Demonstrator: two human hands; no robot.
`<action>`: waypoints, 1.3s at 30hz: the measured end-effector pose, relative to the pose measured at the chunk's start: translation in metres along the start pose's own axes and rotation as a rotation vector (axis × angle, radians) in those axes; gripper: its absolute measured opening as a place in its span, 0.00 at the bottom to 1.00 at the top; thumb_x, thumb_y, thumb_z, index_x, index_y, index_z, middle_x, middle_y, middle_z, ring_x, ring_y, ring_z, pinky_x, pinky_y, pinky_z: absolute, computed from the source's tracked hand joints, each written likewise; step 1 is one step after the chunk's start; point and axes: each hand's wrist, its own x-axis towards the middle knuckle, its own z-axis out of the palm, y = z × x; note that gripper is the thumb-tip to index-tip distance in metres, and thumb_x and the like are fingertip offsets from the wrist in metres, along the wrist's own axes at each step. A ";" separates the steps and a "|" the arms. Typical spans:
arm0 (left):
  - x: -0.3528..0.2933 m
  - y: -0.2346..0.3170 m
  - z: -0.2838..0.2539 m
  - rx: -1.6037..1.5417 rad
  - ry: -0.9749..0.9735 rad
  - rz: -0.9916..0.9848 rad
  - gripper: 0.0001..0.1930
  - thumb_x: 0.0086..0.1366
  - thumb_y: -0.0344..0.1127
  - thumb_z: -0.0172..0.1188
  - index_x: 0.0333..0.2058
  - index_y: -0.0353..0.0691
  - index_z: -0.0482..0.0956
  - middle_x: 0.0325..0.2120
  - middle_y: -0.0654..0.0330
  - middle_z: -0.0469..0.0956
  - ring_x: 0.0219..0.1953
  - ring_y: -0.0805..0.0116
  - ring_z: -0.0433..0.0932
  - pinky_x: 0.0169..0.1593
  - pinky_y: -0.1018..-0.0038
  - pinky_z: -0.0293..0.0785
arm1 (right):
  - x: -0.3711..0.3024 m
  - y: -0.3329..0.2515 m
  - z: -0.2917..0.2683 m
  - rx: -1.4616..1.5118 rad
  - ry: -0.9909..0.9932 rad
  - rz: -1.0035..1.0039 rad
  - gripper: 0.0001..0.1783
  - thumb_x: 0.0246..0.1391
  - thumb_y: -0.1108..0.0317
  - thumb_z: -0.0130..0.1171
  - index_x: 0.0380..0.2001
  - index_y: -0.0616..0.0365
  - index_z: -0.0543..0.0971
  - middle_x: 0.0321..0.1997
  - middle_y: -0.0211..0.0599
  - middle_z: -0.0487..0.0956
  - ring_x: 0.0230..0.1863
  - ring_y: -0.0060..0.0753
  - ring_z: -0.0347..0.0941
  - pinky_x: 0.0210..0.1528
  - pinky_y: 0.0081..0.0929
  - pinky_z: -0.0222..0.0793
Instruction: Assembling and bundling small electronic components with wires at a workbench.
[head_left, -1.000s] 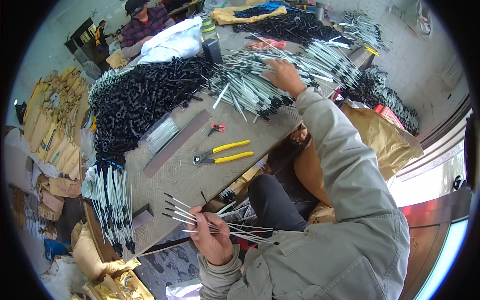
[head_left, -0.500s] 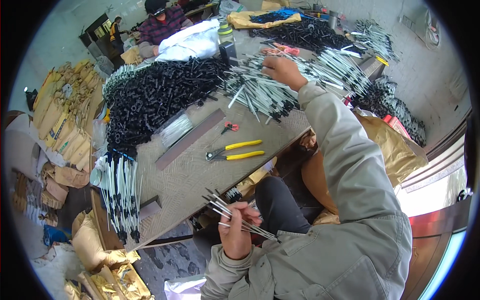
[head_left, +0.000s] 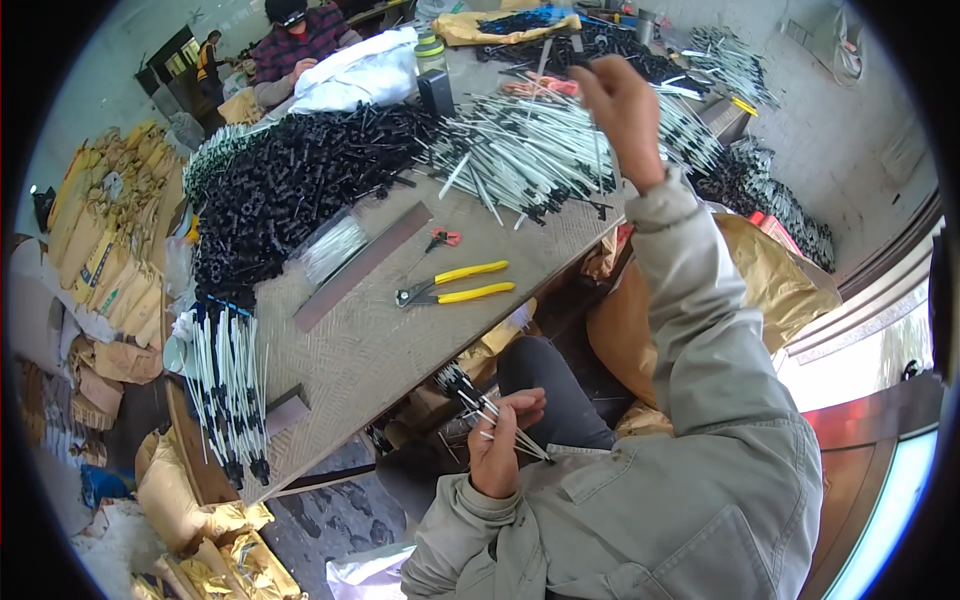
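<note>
Apparently partway: a few rods (head_left: 532, 448) gathered in one hand, a great many loose on the desk (head_left: 370, 370)

The person's left hand (head_left: 497, 440), low in front of the body, pinches a small bunch of thin white rods between thumb and fingers, its other fingers loosely extended. The right hand (head_left: 628, 112) is raised over the far side of the desk, fingers bunched together and bent; whether they grip anything cannot be told, as the fingertips blur into the things behind.

Judging by how things lie, only a little is in hand and much is left. A big loose heap of white rods with black ends (head_left: 530, 150) spreads below and beside the right hand, next to a larger mound of small black parts (head_left: 310, 190). At the desk's left corner, a batch of similar rods (head_left: 228, 390) lies roughly lined up, which looks like finished or sorted work. Yellow-handled pliers (head_left: 473, 271) lie untouched mid-desk.

The bunch in the left hand is hard to count: fingers cover its middle, and its upper end merges with black-and-white pieces (head_left: 452, 380) below the desk's edge. The right hand and forearm hide part of the heap. A white sack (head_left: 358, 70) partly conceals a co-worker (head_left: 300, 45), and the black fisheye rim cuts off the room's edges.
</note>
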 end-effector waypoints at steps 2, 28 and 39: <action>0.003 -0.004 -0.004 0.012 0.021 -0.069 0.17 0.69 0.36 0.35 0.42 0.30 0.71 0.44 0.50 0.72 0.44 0.64 0.72 0.51 0.70 0.67 | -0.020 -0.006 -0.027 0.479 0.075 0.097 0.09 0.52 0.65 0.58 0.27 0.61 0.75 0.19 0.28 0.75 0.19 0.12 0.67 0.18 0.13 0.60; 0.037 0.044 -0.015 -0.188 0.273 0.238 0.20 0.69 0.40 0.39 0.52 0.30 0.62 0.34 0.49 0.76 0.36 0.64 0.75 0.44 0.69 0.69 | -0.226 -0.095 -0.054 0.861 -0.481 0.340 0.05 0.49 0.77 0.56 0.30 0.61 0.70 0.17 0.31 0.73 0.16 0.19 0.68 0.17 0.15 0.61; 0.031 0.051 -0.026 -0.021 0.244 0.266 0.21 0.69 0.40 0.38 0.54 0.30 0.59 0.46 0.44 0.70 0.49 0.57 0.70 0.54 0.65 0.65 | -0.204 -0.078 -0.061 0.876 -0.571 0.271 0.05 0.51 0.78 0.52 0.33 0.64 0.70 0.19 0.33 0.73 0.18 0.18 0.69 0.20 0.14 0.62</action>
